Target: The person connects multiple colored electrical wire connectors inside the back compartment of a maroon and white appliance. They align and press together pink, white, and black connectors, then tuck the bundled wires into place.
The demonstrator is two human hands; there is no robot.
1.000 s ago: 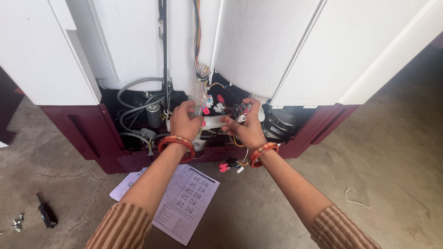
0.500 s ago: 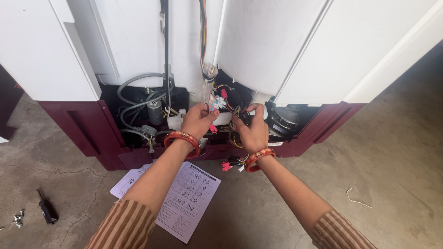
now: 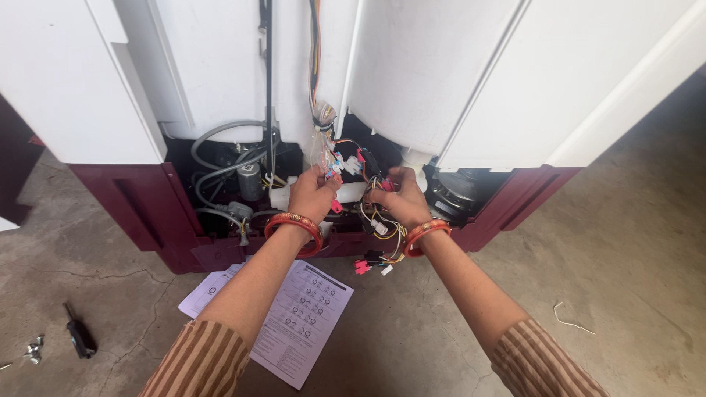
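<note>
A black screwdriver [image 3: 79,337] lies on the floor, far left. Your left hand [image 3: 312,195] pinches the wire bundle [image 3: 321,140], which hangs straight down from the white machine [image 3: 441,81]. Your right hand [image 3: 401,200] grips colored wires [image 3: 384,228] beside it.

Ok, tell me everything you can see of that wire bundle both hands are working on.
The wire bundle is a loose tangle of thin coloured wires, mostly yellow, red, white and black, with small pink, red and white plastic connectors. It drops from a harness running down the gap between the white panels, into the dark open base compartment. The left hand grips its upper part, near a clear plastic wrap; the right hand holds strands lower down. A loose end with red connectors hangs below the right wrist.
</note>
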